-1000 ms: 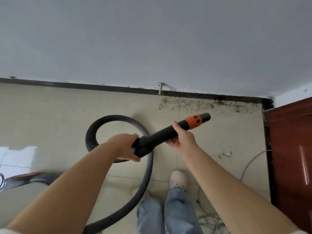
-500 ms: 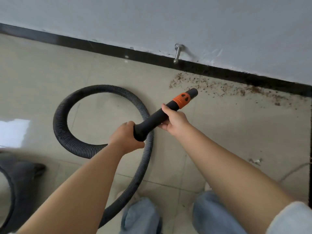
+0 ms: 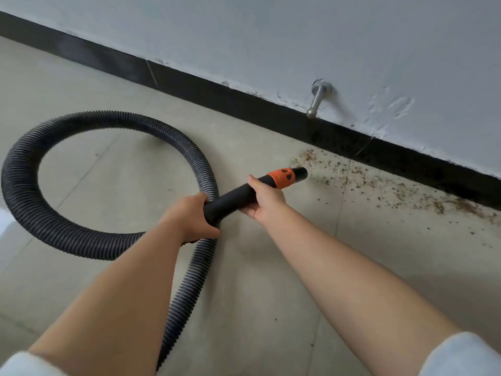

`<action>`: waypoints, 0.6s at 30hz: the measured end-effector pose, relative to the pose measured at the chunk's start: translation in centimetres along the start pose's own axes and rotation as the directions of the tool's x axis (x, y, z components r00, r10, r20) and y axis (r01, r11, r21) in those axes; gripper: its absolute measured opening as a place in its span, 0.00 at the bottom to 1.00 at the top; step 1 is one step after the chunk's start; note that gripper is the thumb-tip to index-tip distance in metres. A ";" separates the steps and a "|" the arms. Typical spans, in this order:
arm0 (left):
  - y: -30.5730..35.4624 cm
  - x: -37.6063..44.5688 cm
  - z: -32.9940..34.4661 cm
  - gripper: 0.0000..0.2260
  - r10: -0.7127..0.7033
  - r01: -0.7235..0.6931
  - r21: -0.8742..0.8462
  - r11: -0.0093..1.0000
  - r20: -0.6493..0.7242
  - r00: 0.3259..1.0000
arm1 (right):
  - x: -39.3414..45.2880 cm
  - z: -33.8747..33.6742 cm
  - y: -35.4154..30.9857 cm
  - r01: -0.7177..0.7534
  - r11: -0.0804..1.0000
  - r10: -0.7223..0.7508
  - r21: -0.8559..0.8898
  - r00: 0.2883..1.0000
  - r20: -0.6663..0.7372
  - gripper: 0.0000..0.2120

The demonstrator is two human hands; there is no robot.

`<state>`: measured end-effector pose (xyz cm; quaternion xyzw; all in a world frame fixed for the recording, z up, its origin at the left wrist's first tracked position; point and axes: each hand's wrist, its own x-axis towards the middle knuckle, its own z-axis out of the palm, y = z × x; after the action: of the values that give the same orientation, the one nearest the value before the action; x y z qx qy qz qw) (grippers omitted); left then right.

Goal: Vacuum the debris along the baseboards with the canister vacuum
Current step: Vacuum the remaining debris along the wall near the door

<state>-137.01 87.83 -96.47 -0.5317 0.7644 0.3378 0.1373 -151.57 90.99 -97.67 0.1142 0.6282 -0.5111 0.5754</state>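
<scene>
Two hands, left hand [image 3: 191, 217] and right hand [image 3: 267, 198], grasp one vacuum nozzle [image 3: 254, 189] near one baseboard [image 3: 244, 101], beside scattered debris [image 3: 379, 180].

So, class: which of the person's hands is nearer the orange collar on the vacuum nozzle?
Right. The right hand grips just behind the orange collar; the left hand holds the nozzle's rear end.

Doorstop [image 3: 317, 100] juts over baseboard [image 3: 244, 104]; hose loop [image 3: 81, 234] crowds floor left.
</scene>
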 end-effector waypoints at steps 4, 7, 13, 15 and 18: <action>-1.1 0.4 0.1 0.17 0.034 -0.031 0.042 0.999 -0.055 0.998 | 0.7 0.6 0.8 0.012 0.999 -0.010 -0.041 0.999 0.042 0.23; -2.0 -0.1 0.1 0.18 0.016 -0.009 0.066 0.998 -0.099 0.995 | 0.6 1.2 1.4 0.006 0.996 0.003 -0.093 0.995 0.097 0.23; -2.6 -0.3 1.1 0.18 -0.013 0.022 0.061 0.998 -0.151 0.988 | 0.9 2.2 1.0 -0.002 0.985 0.020 -0.171 0.994 0.104 0.24; -2.3 -0.2 1.1 0.19 -0.012 0.021 0.052 0.998 -0.173 0.985 | 1.2 2.2 0.6 0.013 0.981 0.005 -0.193 0.995 0.095 0.23; -1.5 0.1 1.0 0.19 -0.007 0.005 -0.009 1.000 -0.203 0.979 | 1.5 1.9 -0.5 0.029 0.982 -0.017 -0.189 0.998 0.060 0.22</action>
<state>-135.81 88.12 -97.85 -0.5662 0.7715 0.2846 0.0574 -151.30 88.62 -98.32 0.0366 0.6584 -0.4586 0.5957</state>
